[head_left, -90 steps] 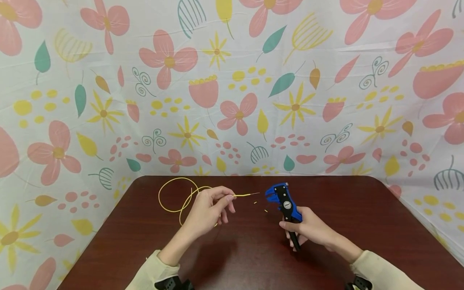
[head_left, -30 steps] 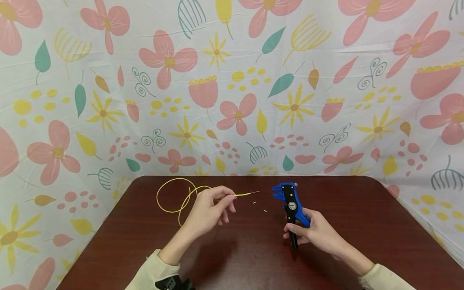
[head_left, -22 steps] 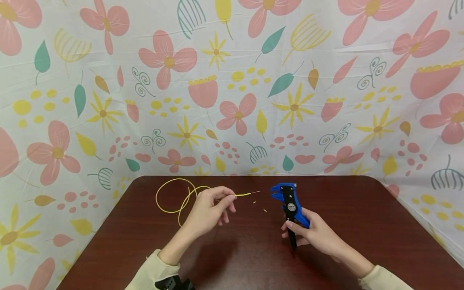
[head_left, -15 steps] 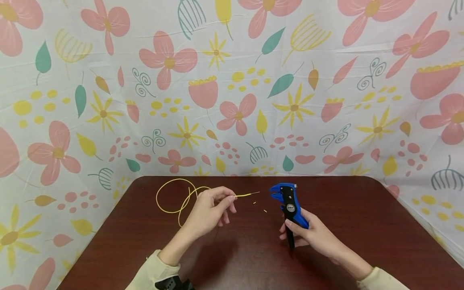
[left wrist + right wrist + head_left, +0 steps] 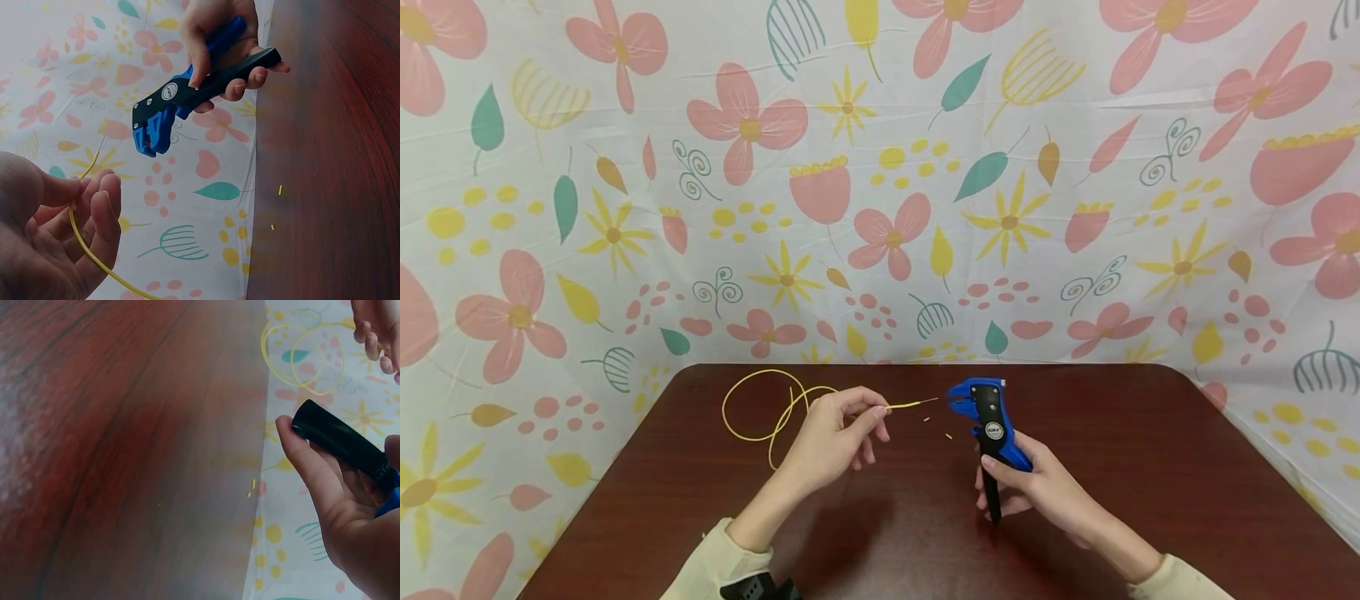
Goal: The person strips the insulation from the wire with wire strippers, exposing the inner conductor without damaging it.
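Note:
Between thumb and forefinger my left hand [image 5: 835,433] pinches a thin yellow wire [image 5: 904,405]. Its tip, pointing right, is bare metal; the rest loops away behind the hand. My right hand [image 5: 1045,483] grips a blue and black wire stripper [image 5: 991,417] by its handles, the head upright with its jaws apart and facing the wire tip. A small gap separates the tip from the jaws. In the left wrist view the wire [image 5: 87,247] runs down across the left palm. Only the black handle [image 5: 337,434] and a bit of blue show in the right wrist view.
Two short yellow scraps of insulation [image 5: 949,436] lie on the dark brown table [image 5: 925,533] below the wire tip. A flower-printed cloth [image 5: 880,183] hangs behind the table's far edge. Loose loops of the wire stand at the back left.
The right hand first moved the wire stripper right, away from the wire, then brought it back left towards the tip. The left hand and the wire stay almost still.

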A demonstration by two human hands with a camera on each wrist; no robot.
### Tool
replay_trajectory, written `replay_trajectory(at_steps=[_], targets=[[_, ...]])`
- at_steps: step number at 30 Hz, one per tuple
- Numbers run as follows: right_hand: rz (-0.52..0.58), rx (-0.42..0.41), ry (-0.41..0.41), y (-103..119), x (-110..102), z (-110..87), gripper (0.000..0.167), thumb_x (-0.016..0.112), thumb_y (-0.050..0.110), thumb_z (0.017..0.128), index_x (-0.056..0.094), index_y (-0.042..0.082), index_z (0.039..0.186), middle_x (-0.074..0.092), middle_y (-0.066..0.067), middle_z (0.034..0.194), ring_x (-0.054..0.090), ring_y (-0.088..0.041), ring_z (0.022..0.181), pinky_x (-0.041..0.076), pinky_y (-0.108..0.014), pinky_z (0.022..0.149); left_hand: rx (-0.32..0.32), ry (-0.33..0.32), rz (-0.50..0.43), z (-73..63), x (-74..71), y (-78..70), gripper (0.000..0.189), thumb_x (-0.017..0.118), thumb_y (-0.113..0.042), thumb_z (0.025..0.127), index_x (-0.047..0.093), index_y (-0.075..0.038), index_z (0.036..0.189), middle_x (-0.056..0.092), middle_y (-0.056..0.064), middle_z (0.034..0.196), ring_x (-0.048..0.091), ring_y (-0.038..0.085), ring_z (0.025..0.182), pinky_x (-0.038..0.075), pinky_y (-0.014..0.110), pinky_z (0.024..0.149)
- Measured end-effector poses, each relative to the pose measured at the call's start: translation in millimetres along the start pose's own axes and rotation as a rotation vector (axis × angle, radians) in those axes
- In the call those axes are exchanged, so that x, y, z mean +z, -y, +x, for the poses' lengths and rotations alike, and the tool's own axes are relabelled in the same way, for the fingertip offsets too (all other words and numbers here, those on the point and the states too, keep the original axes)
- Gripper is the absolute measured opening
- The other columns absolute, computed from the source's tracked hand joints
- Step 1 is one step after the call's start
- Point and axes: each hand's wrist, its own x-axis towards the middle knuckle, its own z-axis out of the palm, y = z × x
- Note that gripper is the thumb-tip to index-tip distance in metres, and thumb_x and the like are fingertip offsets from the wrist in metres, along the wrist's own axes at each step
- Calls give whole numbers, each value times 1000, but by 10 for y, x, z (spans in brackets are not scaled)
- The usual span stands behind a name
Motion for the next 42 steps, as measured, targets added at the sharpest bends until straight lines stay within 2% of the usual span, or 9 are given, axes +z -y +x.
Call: replay_trajectory(at_steps=[8, 16, 25, 32, 42], targets=[[20, -21, 41, 34, 70, 8, 43, 58, 23, 111, 47, -8, 139, 66, -26, 105, 73, -37, 87, 62, -60, 78, 9, 0, 4, -6, 5, -7, 7, 66, -8, 105, 73, -6, 106, 71, 4, 77, 65, 25, 52, 55, 33, 44], [17, -22, 69, 56, 129, 6, 40, 57, 22, 111, 54, -12, 132, 67, -24, 101, 75, -35, 84, 62, -60, 78, 10, 4, -1, -16, 7, -8, 9, 65, -9, 106, 73, -6, 107, 72, 9, 79, 65, 43, 56, 54, 32, 44], [31, -37, 75, 90, 195, 28, 30, 57, 19, 111, 57, -9, 125, 66, -24, 99, 74, -35, 84, 63, -59, 75, 5, 7, 7, -25, 6, -25, 9, 64, -9, 106, 73, -6, 106, 71, 7, 78, 66, 42, 56, 55, 33, 45], [34, -34, 92, 99, 243, 37, 31, 57, 20, 111, 56, -8, 125, 66, -24, 100, 73, -35, 83, 63, -57, 75, -1, 9, 17, -24, 13, -26, 9, 64, -8, 106, 73, -7, 105, 71, 3, 77, 66, 42, 57, 55, 33, 46], [48, -42, 108, 108, 283, 48, 31, 56, 19, 112, 55, -8, 127, 66, -24, 100, 74, -34, 84, 63, -59, 74, 1, 12, 8, -20, 21, -29, 9, 64, -8, 106, 73, -7, 106, 71, 3, 77, 65, 46, 58, 56, 36, 47]])
